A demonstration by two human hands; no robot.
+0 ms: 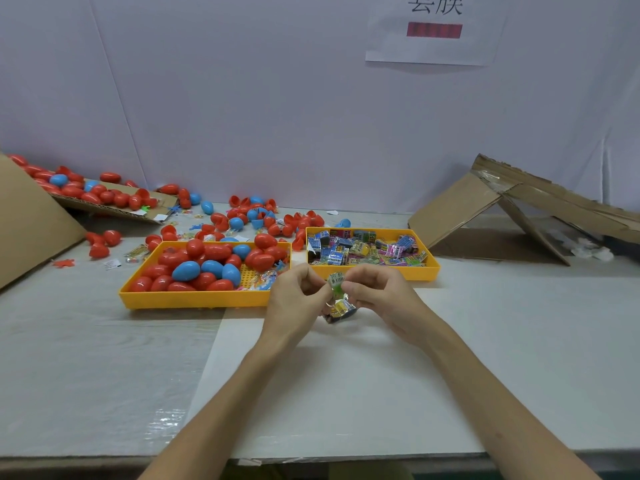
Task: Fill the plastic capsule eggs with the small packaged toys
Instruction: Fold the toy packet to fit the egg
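You are sorting toys.
Your left hand (298, 296) and right hand (378, 293) are pinching shiny foil toy packets (341, 307); next, likely: red plastic egg (218, 251), ten o'clock.

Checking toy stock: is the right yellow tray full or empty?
Mostly full: packaged toys cover the floor of the right tray.

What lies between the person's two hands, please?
In the head view, a small packaged toy, pinched by the left hand and right hand; another packet shows just below.
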